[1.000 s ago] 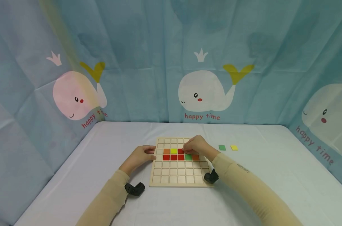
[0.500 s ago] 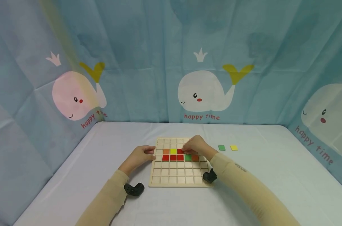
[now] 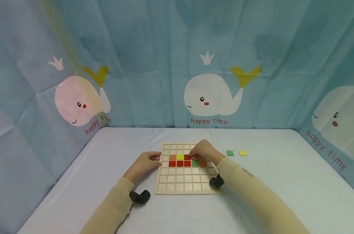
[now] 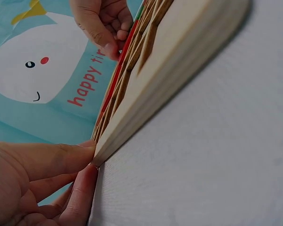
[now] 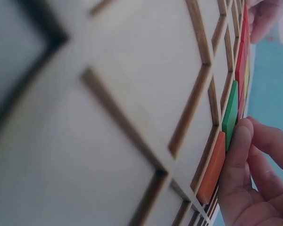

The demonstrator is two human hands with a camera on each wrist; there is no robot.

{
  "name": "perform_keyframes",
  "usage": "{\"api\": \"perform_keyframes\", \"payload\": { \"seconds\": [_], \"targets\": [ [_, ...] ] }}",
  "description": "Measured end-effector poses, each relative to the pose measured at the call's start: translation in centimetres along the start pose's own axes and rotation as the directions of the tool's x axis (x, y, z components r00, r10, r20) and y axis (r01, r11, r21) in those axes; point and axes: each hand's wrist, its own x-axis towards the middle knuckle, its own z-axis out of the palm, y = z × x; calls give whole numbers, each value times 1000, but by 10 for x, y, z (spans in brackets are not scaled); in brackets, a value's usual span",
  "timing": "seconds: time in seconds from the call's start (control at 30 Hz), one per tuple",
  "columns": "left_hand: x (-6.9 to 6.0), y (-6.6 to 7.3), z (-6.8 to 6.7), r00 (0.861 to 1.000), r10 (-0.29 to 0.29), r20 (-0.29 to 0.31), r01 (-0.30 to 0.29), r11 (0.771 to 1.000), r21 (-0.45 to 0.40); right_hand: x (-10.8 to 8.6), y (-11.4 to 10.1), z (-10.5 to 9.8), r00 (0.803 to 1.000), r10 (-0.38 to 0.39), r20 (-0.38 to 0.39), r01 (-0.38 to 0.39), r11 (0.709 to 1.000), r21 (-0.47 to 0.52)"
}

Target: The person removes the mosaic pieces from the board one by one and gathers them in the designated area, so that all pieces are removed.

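A light wooden grid board (image 3: 179, 192) lies on the table. Its upper filled row shows an orange tile (image 3: 172, 157), a yellow tile (image 3: 180, 157) and a red tile (image 3: 187, 157). The row below has several red tiles, a green tile (image 3: 195, 163) and an orange tile (image 3: 203, 163). My left hand (image 3: 144, 162) touches the board's left edge with extended thumb and fingers. Over the board, my right hand (image 3: 203, 151) pinches the right side of the upper red tile with thumb and fingertips. That contact is partly hidden; in the right wrist view the fingertips (image 5: 245, 126) meet beside the green tile.
A loose green tile (image 3: 230, 153) and a loose yellow tile (image 3: 242, 153) lie on the white table (image 3: 282, 169), right of the board. Behind the table hangs a blue curtain (image 3: 153, 97) printed with whales. Black devices sit on both wrists.
Almost nothing differs: both hands keep their places at the board and the tiles stay where they were. The view shifts very slightly.
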Motion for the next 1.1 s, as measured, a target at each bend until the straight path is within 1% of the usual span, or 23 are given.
{"api": "perform_keyframes", "payload": {
  "seconds": [0.07,0.23,0.4,0.47,0.57,0.83,0.9,0.97,1.0,1.03,1.1],
  "targets": [
    [0,0,0,1000,2,1,-2,1000,3,1,-1,-1,1000,7,-5,-7,1000,-12],
    [0,1,0,1000,9,7,-9,1000,10,1,-1,-1,1000,24,19,-24,1000,8],
    [0,3,0,1000,19,0,-19,1000,16,1,-2,-2,1000,1,14,0,1000,-30],
    [-1,3,-1,1000,19,-3,-19,1000,13,1,-2,-1,1000,-4,10,4,1000,-30],
    [-1,4,-2,1000,24,-1,-24,999,22,1,-2,-1,1000,1,9,-1,1000,-13],
    [0,2,1,1000,7,-2,-7,1000,15,0,0,0,999,33,7,-34,998,60],
    [1,2,1,1000,11,2,-11,1000,16,0,-2,1,999,45,-12,-45,998,50],
    [3,1,1,1000,8,3,-8,1000,18,1,-4,1,998,56,-34,-55,998,18],
    [3,0,1,1000,8,2,-8,1000,24,3,-5,2,997,62,-46,-62,998,-2],
    [4,0,0,1000,7,1,-7,1000,27,4,-6,2,996,64,-59,-67,997,-48],
    [5,-1,0,1000,4,-1,-4,1000,30,4,-7,2,996,64,-67,-69,995,-72]
  ]
}}
